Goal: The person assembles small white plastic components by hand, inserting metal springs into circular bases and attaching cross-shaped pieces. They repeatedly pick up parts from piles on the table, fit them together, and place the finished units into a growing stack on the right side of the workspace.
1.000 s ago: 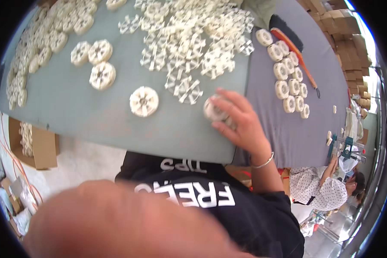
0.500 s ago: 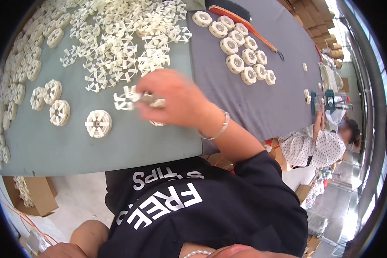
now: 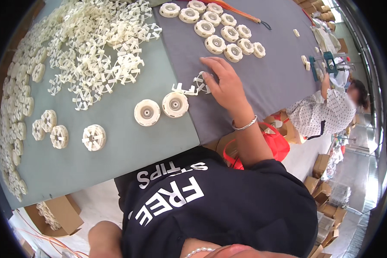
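White spoked piece [image 3: 201, 82] at thumb [image 3: 209, 81] of right hand [image 3: 229, 88], fingers [image 3: 215, 65] beyond it

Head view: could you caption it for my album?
Right hand, fingers spread, at a white spoked piece near two round cream parts; a heap of similar pieces lies to the left.

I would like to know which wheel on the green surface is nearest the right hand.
The rightmost wheel there, beside the grey cloth; the others on the green surface lie farther left.
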Motion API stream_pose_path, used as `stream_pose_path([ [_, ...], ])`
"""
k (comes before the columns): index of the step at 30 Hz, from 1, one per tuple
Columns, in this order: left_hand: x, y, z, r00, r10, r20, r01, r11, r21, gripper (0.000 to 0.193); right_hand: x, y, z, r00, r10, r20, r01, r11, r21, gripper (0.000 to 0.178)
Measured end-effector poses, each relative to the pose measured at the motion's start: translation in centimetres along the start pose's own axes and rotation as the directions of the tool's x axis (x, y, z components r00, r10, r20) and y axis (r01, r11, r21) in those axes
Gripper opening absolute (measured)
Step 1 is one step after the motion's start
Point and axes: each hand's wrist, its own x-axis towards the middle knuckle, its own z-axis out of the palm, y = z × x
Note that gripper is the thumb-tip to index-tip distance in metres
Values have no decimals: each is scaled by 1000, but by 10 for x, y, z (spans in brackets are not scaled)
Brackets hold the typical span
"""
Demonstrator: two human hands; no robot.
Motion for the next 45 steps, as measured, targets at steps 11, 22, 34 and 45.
stream_pose_path([
  [11, -171, -1, 138, 208, -713, 670, 757, 551, 351, 98, 46, -32, 23, 955, -114, 273, 68, 983, 173, 31],
  [22, -192, 2, 125, 122, -678, 725, 845, 454, 283, 86, 53, -20, 18, 925, -75, 373, 15, 987, 161, 55],
  [34, -185, 2, 119, -192, -713, 674, 975, -60, 215, 76, 28, -105, 46, 683, -519, 513, 450, 853, 264, 60],
  [45, -178, 0, 123, -95, -717, 691, 930, 184, 318, 67, 22, -81, 27, 798, -414, 438, 392, 909, 144, 68],
])
